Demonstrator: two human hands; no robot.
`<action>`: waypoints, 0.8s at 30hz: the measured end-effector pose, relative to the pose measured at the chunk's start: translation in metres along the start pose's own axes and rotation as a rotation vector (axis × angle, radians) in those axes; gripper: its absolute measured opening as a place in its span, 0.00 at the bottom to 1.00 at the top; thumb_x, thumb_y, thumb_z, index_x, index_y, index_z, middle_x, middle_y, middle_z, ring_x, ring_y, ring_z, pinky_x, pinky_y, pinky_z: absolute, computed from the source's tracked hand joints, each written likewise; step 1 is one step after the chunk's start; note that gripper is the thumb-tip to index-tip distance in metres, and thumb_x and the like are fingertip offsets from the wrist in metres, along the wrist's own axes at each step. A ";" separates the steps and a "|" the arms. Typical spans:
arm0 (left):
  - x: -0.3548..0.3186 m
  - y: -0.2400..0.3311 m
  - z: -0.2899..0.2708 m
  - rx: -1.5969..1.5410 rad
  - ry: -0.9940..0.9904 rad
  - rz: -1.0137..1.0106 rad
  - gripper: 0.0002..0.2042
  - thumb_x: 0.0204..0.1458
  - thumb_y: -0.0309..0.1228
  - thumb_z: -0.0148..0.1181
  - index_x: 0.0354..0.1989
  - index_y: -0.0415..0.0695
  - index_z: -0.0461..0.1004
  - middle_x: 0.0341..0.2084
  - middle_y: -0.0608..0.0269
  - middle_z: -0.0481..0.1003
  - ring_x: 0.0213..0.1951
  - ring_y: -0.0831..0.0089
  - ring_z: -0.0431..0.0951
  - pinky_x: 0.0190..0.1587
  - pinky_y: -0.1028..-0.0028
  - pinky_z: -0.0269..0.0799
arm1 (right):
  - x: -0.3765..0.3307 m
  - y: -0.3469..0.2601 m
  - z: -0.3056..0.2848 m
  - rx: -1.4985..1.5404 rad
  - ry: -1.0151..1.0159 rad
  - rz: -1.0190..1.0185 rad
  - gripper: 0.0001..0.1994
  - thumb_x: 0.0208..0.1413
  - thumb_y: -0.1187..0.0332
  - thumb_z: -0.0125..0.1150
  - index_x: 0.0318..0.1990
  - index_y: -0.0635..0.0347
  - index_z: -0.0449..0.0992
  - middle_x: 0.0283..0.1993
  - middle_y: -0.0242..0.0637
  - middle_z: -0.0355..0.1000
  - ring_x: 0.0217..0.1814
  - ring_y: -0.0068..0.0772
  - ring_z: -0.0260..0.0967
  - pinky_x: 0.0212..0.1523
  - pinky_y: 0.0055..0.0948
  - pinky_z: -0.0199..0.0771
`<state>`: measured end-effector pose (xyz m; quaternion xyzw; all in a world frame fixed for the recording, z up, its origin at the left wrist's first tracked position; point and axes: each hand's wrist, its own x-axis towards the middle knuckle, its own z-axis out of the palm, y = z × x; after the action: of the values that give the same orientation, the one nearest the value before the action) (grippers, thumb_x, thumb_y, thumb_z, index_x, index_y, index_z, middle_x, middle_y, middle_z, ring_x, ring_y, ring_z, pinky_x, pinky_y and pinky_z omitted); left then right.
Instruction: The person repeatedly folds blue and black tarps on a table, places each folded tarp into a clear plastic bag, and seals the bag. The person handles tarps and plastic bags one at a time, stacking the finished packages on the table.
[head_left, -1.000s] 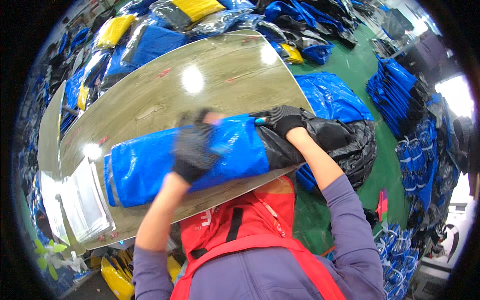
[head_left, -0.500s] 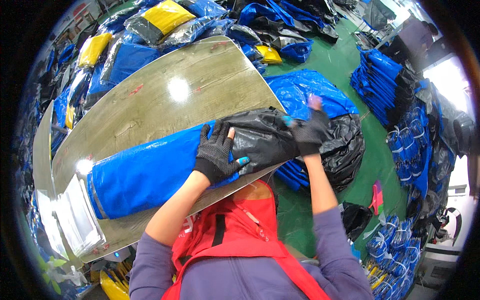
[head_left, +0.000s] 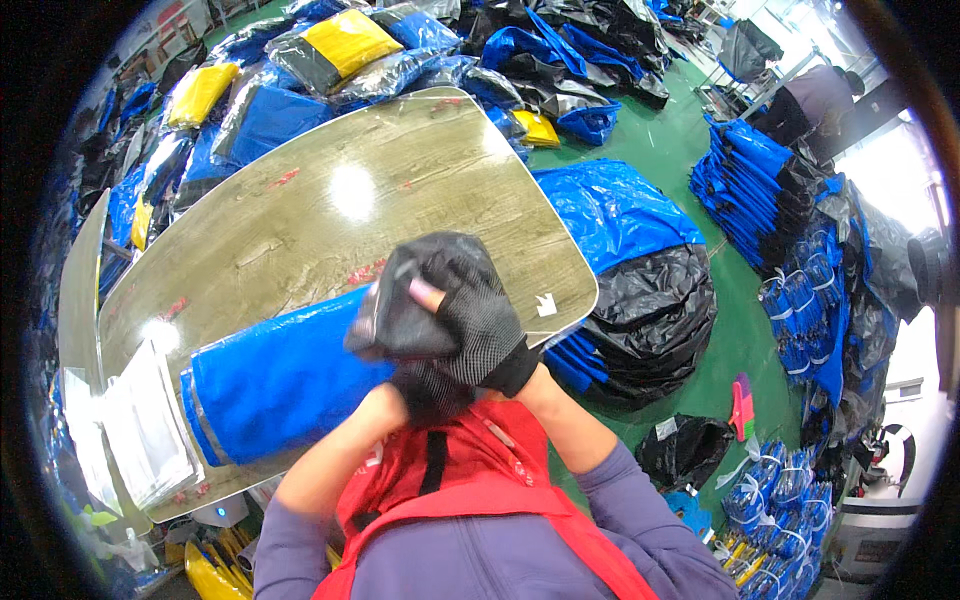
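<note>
A rolled blue fabric bundle point(head_left: 280, 380) lies along the near edge of a wooden table point(head_left: 330, 200). A bunched black cover point(head_left: 425, 280) sits over its right end. My right hand point(head_left: 490, 335), in a black fingerless glove, clutches that cover from above, one fingertip showing. My left hand point(head_left: 430, 390), also gloved, is tucked right under it against the end of the roll, mostly hidden. Both hands press together at the same spot.
A stack of clear plastic sheets point(head_left: 140, 430) lies on the table's left end. Blue and black fabric heaps point(head_left: 650, 300) lie on the green floor to the right, with piled blue bundles point(head_left: 750, 170) beyond. Packed yellow and blue items point(head_left: 340, 40) lie behind the table. Another person point(head_left: 820, 90) stands far right.
The black cover, earlier spread over the roll's right end and hanging off the table, is now bunched small. My right hand has come left to meet my left hand.
</note>
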<state>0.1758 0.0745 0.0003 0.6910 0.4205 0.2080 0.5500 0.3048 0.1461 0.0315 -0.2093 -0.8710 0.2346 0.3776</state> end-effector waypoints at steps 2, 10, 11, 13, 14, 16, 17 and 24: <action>-0.043 0.016 -0.016 0.280 -0.689 -0.216 0.26 0.59 0.44 0.51 0.62 0.41 0.63 0.58 0.46 0.66 0.61 0.52 0.64 0.63 0.59 0.57 | -0.002 -0.016 0.006 -0.409 -0.579 0.100 0.43 0.35 0.48 0.69 0.64 0.45 0.63 0.70 0.51 0.52 0.73 0.56 0.45 0.68 0.59 0.39; -0.080 -0.056 -0.016 0.880 0.546 -0.110 0.34 0.50 0.52 0.54 0.63 0.46 0.61 0.64 0.42 0.57 0.68 0.45 0.49 0.68 0.43 0.30 | 0.006 0.033 0.023 -0.249 -0.146 0.108 0.33 0.51 0.47 0.57 0.60 0.60 0.66 0.61 0.50 0.63 0.67 0.54 0.53 0.67 0.53 0.46; -0.073 -0.067 -0.010 0.882 0.569 -0.126 0.34 0.52 0.53 0.51 0.64 0.44 0.60 0.63 0.41 0.57 0.68 0.44 0.49 0.68 0.44 0.29 | 0.012 0.039 0.033 -0.430 -0.229 0.161 0.34 0.51 0.46 0.55 0.60 0.62 0.65 0.59 0.50 0.64 0.66 0.54 0.54 0.67 0.54 0.46; -0.067 -0.078 -0.005 0.903 0.581 -0.219 0.34 0.53 0.52 0.50 0.64 0.41 0.59 0.62 0.40 0.58 0.67 0.42 0.48 0.68 0.44 0.28 | 0.018 0.039 0.058 -0.631 -0.367 0.264 0.35 0.52 0.45 0.52 0.60 0.64 0.64 0.59 0.52 0.64 0.66 0.57 0.55 0.67 0.54 0.43; -0.069 -0.079 -0.007 0.928 0.586 -0.201 0.34 0.53 0.51 0.51 0.64 0.40 0.59 0.62 0.41 0.59 0.67 0.43 0.49 0.68 0.44 0.28 | 0.018 0.032 0.072 -0.635 -0.356 0.252 0.36 0.50 0.45 0.53 0.61 0.63 0.64 0.62 0.51 0.62 0.67 0.56 0.53 0.67 0.57 0.41; -0.086 -0.075 -0.016 0.887 0.613 -0.017 0.35 0.52 0.51 0.52 0.63 0.40 0.60 0.61 0.42 0.60 0.68 0.45 0.50 0.69 0.46 0.28 | 0.012 0.006 0.101 -0.666 -0.305 0.283 0.38 0.48 0.44 0.54 0.62 0.63 0.63 0.66 0.48 0.58 0.70 0.56 0.49 0.68 0.62 0.37; -0.101 -0.073 -0.025 0.774 0.485 -0.029 0.37 0.49 0.53 0.53 0.63 0.40 0.59 0.62 0.42 0.59 0.68 0.47 0.49 0.69 0.50 0.30 | 0.004 -0.007 0.104 -0.457 -0.515 0.171 0.39 0.47 0.46 0.55 0.62 0.67 0.61 0.64 0.55 0.58 0.69 0.60 0.49 0.68 0.63 0.37; -0.302 -0.125 -0.047 0.723 0.943 -1.390 0.44 0.49 0.59 0.56 0.64 0.34 0.56 0.66 0.37 0.52 0.68 0.47 0.50 0.68 0.58 0.44 | 0.000 -0.044 0.136 -0.580 -0.492 0.198 0.41 0.51 0.43 0.54 0.68 0.58 0.53 0.63 0.66 0.56 0.67 0.68 0.50 0.67 0.65 0.35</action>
<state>-0.0725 -0.1372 -0.0488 0.2560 0.9625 -0.0536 0.0726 0.1936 0.0770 -0.0256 -0.3281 -0.9411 0.0570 0.0583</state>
